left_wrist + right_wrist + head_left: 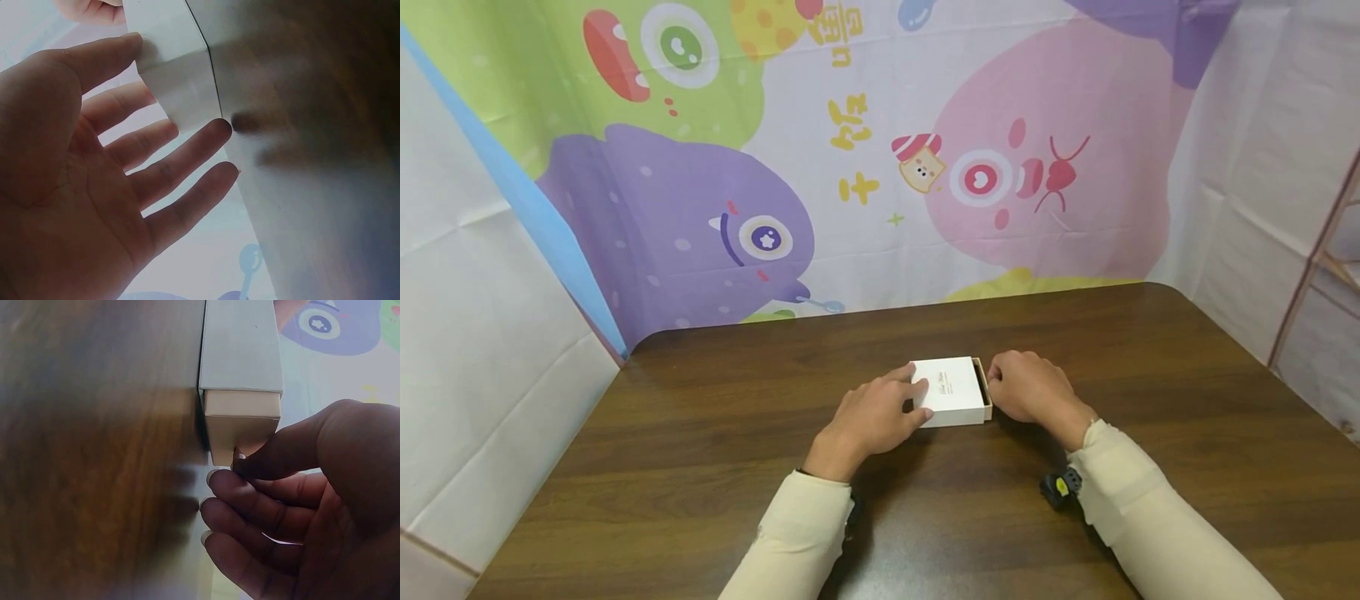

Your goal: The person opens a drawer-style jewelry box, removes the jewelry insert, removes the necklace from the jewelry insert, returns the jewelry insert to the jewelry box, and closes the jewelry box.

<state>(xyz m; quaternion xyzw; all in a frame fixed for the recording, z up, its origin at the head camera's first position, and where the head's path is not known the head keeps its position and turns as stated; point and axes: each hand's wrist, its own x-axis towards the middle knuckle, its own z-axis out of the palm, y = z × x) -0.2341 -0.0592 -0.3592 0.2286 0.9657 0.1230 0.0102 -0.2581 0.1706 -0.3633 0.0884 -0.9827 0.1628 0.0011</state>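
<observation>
A small white drawer-style gift box (951, 385) with gold lettering lies flat on the table. Its cream inner drawer (988, 412) sticks out a little from the right end of the white sleeve. My left hand (872, 412) holds the sleeve's left end, thumb at the near corner and fingers over the top and far side. In the left wrist view, the outer fingers (194, 209) stretch out fairly straight past the box. At the drawer's end is my right hand (1030, 387); in the right wrist view its thumb and forefinger pinch a small pull tab (237, 455), mostly hidden by the fingertips.
A dark brown wooden table (700, 467) carries the box. Behind it hangs a cloth backdrop (865, 250) printed with cartoon monsters, and pale panels (1247, 208) stand at the sides. A small black wrist camera (1060, 489) sits by the right cuff.
</observation>
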